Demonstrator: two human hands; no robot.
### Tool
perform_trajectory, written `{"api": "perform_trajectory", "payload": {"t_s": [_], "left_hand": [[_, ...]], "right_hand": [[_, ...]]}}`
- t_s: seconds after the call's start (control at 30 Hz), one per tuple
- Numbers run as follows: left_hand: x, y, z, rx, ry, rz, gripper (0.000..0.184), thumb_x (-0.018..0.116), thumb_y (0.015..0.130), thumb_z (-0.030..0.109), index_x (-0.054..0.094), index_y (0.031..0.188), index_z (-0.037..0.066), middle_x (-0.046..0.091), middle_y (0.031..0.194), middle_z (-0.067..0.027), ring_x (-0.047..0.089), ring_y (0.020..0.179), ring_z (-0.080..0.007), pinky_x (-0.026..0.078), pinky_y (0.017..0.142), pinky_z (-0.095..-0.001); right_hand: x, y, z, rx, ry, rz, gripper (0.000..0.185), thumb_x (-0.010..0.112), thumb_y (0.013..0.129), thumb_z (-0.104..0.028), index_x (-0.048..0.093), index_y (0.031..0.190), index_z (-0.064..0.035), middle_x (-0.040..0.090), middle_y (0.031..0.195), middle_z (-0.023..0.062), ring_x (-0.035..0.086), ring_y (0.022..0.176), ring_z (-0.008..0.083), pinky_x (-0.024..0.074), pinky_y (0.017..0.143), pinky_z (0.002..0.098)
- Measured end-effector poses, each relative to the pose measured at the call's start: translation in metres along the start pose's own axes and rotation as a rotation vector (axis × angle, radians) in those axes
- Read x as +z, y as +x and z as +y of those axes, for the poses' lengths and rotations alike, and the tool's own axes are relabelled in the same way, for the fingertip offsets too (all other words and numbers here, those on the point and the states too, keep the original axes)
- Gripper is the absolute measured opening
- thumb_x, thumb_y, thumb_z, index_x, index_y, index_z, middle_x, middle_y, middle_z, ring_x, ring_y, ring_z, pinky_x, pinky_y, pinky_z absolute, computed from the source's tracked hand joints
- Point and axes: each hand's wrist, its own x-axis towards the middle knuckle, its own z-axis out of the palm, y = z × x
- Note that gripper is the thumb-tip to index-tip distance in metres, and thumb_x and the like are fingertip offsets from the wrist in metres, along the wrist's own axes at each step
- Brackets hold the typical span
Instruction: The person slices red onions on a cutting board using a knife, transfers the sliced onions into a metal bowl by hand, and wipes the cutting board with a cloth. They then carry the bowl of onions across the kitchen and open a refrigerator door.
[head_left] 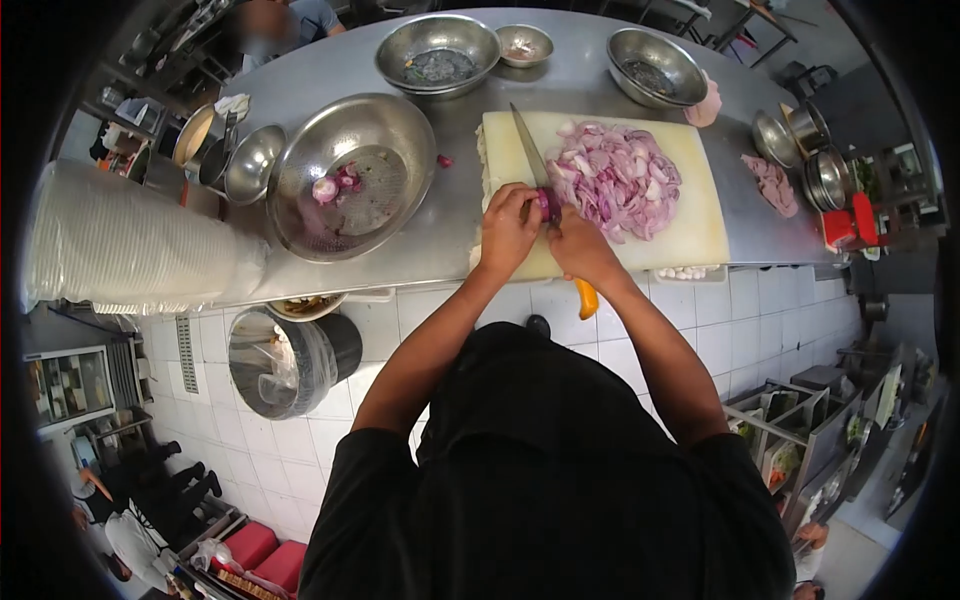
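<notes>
A knife (527,140) with a yellow handle lies across the left part of a pale cutting board (700,190), its blade pointing away from me. My right hand (582,245) is closed round the knife near the handle. Just left of the blade's lower part, my left hand (512,225) has its fingers bent onto a piece of red onion (547,205). A large heap of sliced red onion (615,180) covers the middle of the board, right of the blade.
Left of the board is a wide metal bowl (400,200) with a few onion pieces inside. More metal bowls (655,66) stand along the far edge. Stacked clear containers (130,240) are at the left. A lined bin (275,365) stands below. People are at the edges of view.
</notes>
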Motion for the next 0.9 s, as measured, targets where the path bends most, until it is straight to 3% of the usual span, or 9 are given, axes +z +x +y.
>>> {"api": "perform_trajectory", "payload": {"t_s": [0.07,0.17,0.27,0.37,0.47,0.57,0.9], "left_hand": [[0.0,0.002,-0.001,0.038,0.013,-0.002,0.015,0.066,0.087,0.001,0.069,0.101,-0.002,0.069,0.102,-0.0143,0.068,0.093,-0.0306,0.056,0.082,-0.0367],[-0.014,0.025,0.003,0.336,0.048,-0.194,0.02,0.065,0.083,0.001,0.07,0.102,-0.001,0.068,0.102,-0.0144,0.064,0.096,-0.0345,0.052,0.09,-0.0409],[-0.028,0.038,-0.002,0.179,0.147,-0.477,0.02,0.065,0.087,0.006,0.073,0.104,-0.002,0.07,0.104,-0.0145,0.068,0.094,-0.0293,0.056,0.081,-0.0371],[-0.036,0.036,0.014,-0.126,0.261,-0.456,0.019,0.068,0.086,0.01,0.075,0.098,-0.003,0.073,0.092,-0.0146,0.071,0.081,-0.0283,0.057,0.076,-0.0352],[-0.029,0.022,0.028,-0.422,0.091,-0.272,0.02,0.067,0.085,0.014,0.076,0.096,-0.001,0.073,0.085,-0.0199,0.071,0.078,-0.0335,0.056,0.077,-0.0365],[-0.009,0.01,0.02,-0.501,-0.007,-0.153,0.019,0.068,0.082,0.013,0.076,0.093,-0.001,0.072,0.076,-0.0202,0.07,0.065,-0.0322,0.056,0.068,-0.0362],[0.002,0.012,0.025,-0.535,-0.089,-0.068,0.019,0.07,0.081,0.014,0.076,0.088,-0.002,0.071,0.07,-0.0165,0.069,0.061,-0.0217,0.055,0.066,-0.0329]], "right_hand": [[-0.012,0.0,0.002,0.024,0.009,-0.012,0.03,0.052,0.091,-0.016,0.05,0.111,0.0067,0.067,0.078,0.0296,0.069,0.067,0.0431,0.0558,0.071,0.0504],[-0.019,0.0,0.015,0.042,-0.024,-0.004,0.032,0.053,0.092,-0.018,0.051,0.112,0.0068,0.068,0.081,0.0295,0.069,0.074,0.044,0.0547,0.075,0.0518],[-0.012,0.006,0.029,-0.089,-0.109,0.091,0.034,0.053,0.092,-0.018,0.052,0.114,0.0075,0.068,0.08,0.0291,0.069,0.071,0.0427,0.0551,0.073,0.0508],[-0.015,0.005,0.027,-0.088,-0.099,0.087,0.036,0.053,0.091,-0.018,0.052,0.115,0.0092,0.067,0.08,0.0296,0.069,0.067,0.0416,0.0554,0.071,0.0492],[-0.026,-0.007,0.005,-0.032,0.008,0.002,0.037,0.052,0.092,-0.017,0.051,0.115,0.0111,0.067,0.079,0.0295,0.069,0.06,0.0382,0.0562,0.066,0.047],[-0.031,-0.011,-0.006,0.052,0.03,-0.083,0.036,0.05,0.093,-0.017,0.05,0.113,0.0127,0.067,0.077,0.0288,0.068,0.056,0.0352,0.0565,0.06,0.0451],[-0.03,-0.014,-0.015,0.06,0.052,-0.106,0.033,0.048,0.093,-0.012,0.048,0.112,0.0141,0.067,0.076,0.0285,0.067,0.052,0.0338,0.0562,0.053,0.0435]]}}
